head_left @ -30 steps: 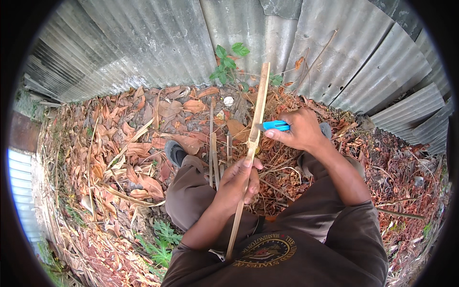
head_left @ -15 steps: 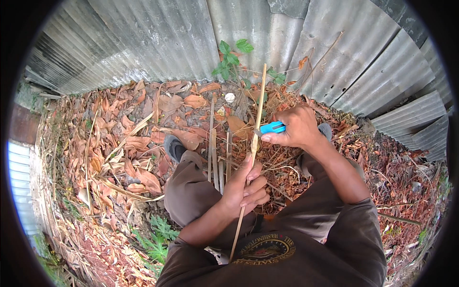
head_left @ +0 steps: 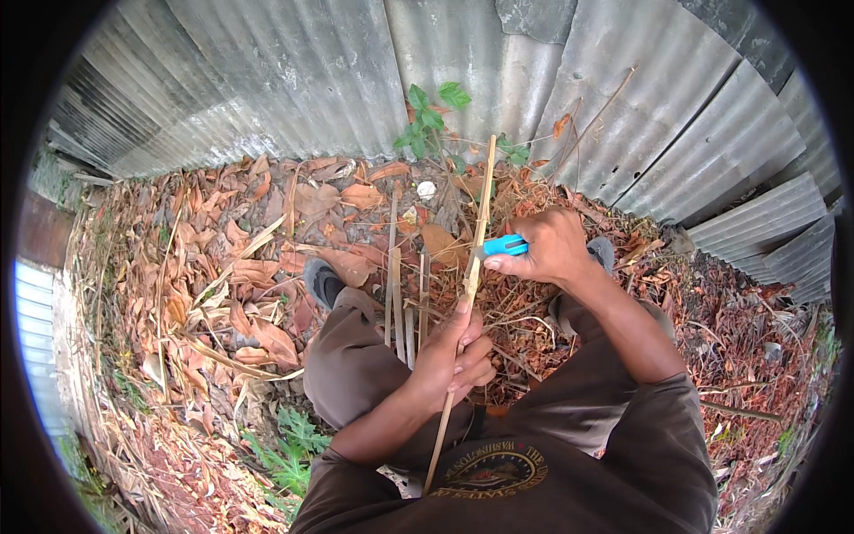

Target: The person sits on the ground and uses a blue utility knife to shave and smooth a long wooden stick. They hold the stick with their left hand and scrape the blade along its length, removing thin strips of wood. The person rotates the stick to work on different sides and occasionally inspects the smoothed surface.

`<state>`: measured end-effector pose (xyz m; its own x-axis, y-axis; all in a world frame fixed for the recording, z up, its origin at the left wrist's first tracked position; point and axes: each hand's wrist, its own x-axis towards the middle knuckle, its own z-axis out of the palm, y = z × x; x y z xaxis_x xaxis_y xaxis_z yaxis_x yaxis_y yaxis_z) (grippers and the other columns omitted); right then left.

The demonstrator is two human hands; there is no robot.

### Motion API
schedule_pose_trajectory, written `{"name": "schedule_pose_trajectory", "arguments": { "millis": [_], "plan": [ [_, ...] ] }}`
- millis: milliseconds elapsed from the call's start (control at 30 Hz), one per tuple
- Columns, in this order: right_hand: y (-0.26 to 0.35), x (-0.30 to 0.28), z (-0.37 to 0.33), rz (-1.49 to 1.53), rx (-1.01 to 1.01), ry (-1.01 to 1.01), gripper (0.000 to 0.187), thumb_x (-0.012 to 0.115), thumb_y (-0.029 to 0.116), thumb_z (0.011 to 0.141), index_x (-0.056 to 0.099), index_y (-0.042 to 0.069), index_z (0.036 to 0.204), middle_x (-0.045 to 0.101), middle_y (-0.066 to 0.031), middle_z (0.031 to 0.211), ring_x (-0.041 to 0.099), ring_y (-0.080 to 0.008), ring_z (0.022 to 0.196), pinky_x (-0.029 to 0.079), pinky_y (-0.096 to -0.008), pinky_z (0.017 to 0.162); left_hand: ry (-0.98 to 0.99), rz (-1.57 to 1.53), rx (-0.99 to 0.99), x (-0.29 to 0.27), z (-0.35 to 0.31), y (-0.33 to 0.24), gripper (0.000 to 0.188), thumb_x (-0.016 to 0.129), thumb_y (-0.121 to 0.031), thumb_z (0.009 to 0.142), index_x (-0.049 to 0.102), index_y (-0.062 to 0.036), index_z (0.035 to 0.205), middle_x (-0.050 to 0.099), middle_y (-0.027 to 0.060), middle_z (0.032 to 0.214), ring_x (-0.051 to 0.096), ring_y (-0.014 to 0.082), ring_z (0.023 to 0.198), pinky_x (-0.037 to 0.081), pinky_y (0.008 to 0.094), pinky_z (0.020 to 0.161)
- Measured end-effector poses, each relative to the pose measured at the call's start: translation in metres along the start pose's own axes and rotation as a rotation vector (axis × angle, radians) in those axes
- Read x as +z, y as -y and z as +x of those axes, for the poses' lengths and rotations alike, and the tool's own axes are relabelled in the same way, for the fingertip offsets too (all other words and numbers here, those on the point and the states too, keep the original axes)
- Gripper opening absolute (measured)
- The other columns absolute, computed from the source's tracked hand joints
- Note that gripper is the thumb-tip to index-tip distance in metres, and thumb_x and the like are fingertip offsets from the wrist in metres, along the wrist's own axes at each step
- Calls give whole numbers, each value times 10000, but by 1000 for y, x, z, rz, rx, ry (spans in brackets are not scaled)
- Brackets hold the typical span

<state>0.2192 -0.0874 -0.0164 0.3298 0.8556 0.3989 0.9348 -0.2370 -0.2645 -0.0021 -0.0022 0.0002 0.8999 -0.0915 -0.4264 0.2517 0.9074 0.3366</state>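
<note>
My left hand (head_left: 452, 354) is wrapped round a thin, pale wooden stick (head_left: 486, 191), with the thumb lying along it. The stick slants from my lap up and away, its far end free above the ground. In my right hand (head_left: 553, 245) is a blue utility knife (head_left: 504, 246), gripped by the handle. Its blade meets the stick a little beyond my left thumb. Around the blade the stick's surface looks rough, with a raised sliver.
Dry brown leaves (head_left: 258, 258) litter the ground. Several bamboo strips (head_left: 395, 294) lie between my feet. A corrugated metal fence (head_left: 294, 80) runs across the far side. Green plants grow at the fence's foot (head_left: 427, 125) and left of my lap (head_left: 289, 449).
The knife and my right hand have shifted slightly nearer along the stick, toward my left thumb. The stick's far end sits a little lower in view. Both grips are kept.
</note>
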Motion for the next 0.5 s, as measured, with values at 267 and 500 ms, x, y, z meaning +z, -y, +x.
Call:
{"name": "schedule_pose_trajectory", "arguments": {
  "millis": [267,500],
  "plan": [
    [-128,-44,28,-148,780,-41,732,465,706,839,656,21,666,545,-168,508,591,-367,539,455,-472,554,269,241,-213,18,-14,36,431,266,-485,1026,378,-175,747,280,-59,482,223,76,335,256,235,466],
    [-12,-24,0,125,329,125,734,514,768,763,639,63,602,555,-144,498,615,-341,539,478,-465,552,-20,36,43,2,-1,-5,433,322,-484,1018,378,-165,731,282,-58,476,226,74,318,239,238,434]
  ]
}}
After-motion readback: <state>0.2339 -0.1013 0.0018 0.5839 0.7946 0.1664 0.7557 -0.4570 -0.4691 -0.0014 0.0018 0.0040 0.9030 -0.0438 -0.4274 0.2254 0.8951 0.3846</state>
